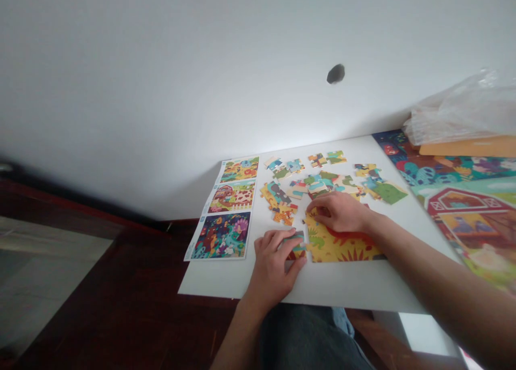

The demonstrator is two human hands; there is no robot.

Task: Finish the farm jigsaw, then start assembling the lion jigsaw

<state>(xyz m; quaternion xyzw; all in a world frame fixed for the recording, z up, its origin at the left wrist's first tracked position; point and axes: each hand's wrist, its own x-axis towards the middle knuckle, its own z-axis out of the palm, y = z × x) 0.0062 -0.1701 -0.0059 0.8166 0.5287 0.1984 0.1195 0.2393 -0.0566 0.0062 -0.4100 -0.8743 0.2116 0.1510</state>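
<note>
My left hand (pixel 276 260) rests at the table's near side, its fingers and thumb around a teal and dark puzzle piece (pixel 299 243). That piece lies beside the left edge of a joined yellow puzzle section (pixel 334 249) with a green dinosaur and red shapes. Over the upper left of this section is my right hand (pixel 341 211), fingers curled and closed on a yellow puzzle piece (pixel 311 213); the palm hides part of it. Beyond both hands, loose puzzle pieces (pixel 276 193) lie scattered and partly overlapping, including an orange-patterned one (pixel 284 215) near my left hand.
A sheet with three printed pictures (pixel 231 197) lies at the table's left edge. On the right are a large farm-and-night picture (pixel 463 198) and clear plastic wrapping (pixel 463 109) over an orange-brown flat item (pixel 467 147). A white wall (pixel 201 63) backs the white table (pixel 342 286).
</note>
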